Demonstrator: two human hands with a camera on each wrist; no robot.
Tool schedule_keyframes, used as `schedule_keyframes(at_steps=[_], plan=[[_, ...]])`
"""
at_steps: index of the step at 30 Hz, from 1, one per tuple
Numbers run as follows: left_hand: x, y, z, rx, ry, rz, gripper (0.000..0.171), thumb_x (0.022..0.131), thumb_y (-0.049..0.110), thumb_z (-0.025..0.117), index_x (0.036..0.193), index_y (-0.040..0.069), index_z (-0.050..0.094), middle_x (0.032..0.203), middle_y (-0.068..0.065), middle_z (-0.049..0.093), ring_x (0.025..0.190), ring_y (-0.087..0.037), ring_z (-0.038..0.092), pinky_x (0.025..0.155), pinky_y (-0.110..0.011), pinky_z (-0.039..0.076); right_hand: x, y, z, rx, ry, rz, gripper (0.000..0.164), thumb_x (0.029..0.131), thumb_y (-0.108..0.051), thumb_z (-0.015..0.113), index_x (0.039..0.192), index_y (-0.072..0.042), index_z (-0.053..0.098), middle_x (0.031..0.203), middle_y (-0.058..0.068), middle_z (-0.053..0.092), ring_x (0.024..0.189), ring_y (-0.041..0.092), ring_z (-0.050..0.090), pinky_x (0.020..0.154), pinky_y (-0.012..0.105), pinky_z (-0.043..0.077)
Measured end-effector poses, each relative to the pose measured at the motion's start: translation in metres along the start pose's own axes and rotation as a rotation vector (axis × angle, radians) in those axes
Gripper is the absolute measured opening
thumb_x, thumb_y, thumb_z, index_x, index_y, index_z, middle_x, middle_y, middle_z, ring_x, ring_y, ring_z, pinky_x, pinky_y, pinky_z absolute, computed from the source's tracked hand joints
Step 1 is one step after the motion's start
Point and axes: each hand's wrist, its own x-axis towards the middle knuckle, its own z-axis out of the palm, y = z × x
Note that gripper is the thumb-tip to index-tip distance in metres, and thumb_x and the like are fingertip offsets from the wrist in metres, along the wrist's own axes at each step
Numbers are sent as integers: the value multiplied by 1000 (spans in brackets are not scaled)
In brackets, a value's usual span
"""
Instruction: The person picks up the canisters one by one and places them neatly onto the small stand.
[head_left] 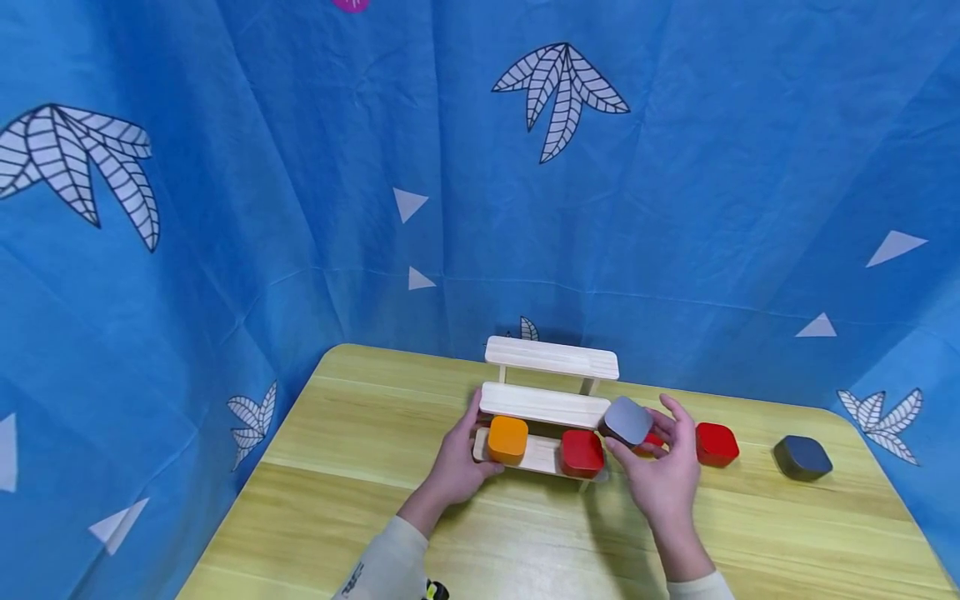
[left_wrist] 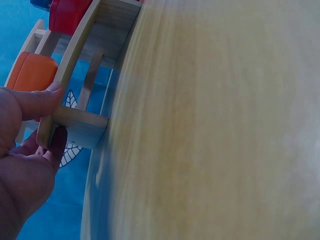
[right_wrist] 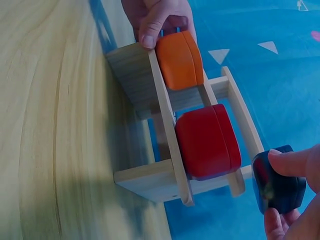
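A small three-tier wooden shelf (head_left: 551, 357) stands on the table. My left hand (head_left: 459, 462) grips its left end, thumb on the lowest board and fingers curled beneath, as the left wrist view shows. On that lowest board sit an orange rounded box (head_left: 507, 440) at the left and a red rounded box (right_wrist: 207, 142) at the right. My right hand (head_left: 666, 471) pinches a dark grey rounded box (right_wrist: 278, 180) between thumb and fingers. That box is held tilted, beside the right end of the middle board (head_left: 545, 405).
Right of the right hand are another red box (head_left: 717, 445) and another dark grey box (head_left: 802, 458) on the wooden table (head_left: 322, 492). A further red piece (head_left: 649, 444) is partly hidden behind the right hand's fingers. A blue patterned curtain (head_left: 360, 167) hangs behind the table.
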Motion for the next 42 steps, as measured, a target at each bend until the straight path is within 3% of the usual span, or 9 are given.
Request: schedule_keyframes(at_steps=[18,31,42], plan=[[-1,-1,-1,0,-1,20,127,73,-9,85,162,32,4,143,1,48,130,-21,46,107,-38,41,-1,-4,12,22,-69,-10,91,73,1,88,149,-15,41,132,14,57,114,31,55,77,15,49],[-1,0,0,-31,-9,-14,128,73,-13,83,161,35,3,143,0,47,127,-19,49,102,-32,45,4,-3,24,47,-102,-50,92,70,6,88,147,-13,42,131,13,58,112,29,56,75,13,50],[1,-1,0,-8,-2,12,128,72,-12,84,162,30,3,143,1,48,130,-18,46,107,-35,41,5,-8,33,45,-147,-38,94,69,3,90,148,-14,41,131,13,57,114,29,57,76,17,52]])
